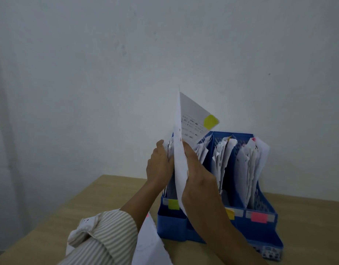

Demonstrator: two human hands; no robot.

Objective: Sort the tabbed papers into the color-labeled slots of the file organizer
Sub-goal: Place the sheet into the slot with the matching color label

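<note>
Pale wall, wooden table [111, 190]. Your right hand [199, 180] pinched the yellow-tabbed paper [185, 127] upright, above the blue organizer [260, 230]; your left hand [159, 165], beside it, gripped filed sheets. Risk: paper buckling, entering the neighbouring slot.

The organizer [212, 232] is bright blue, its side walls pierced with a fine grid pattern. On its front edge sit three labels: a yellow-green label [173, 204] at the left slot, an orange-yellow label [230, 214] at the middle, partly hidden by an arm, and a pink label [259, 217] at the right. The sheet [193, 119] held up is white with lines of dark print and carries a yellow-green tab [210, 121] at its corner. The papers [250, 169] filed in the slots are white with dark specks. The sleeve [105, 232] is striped beige and white. The table [78, 211] is pale tan wood. The wall [126, 54] is plain grey-white.
</note>
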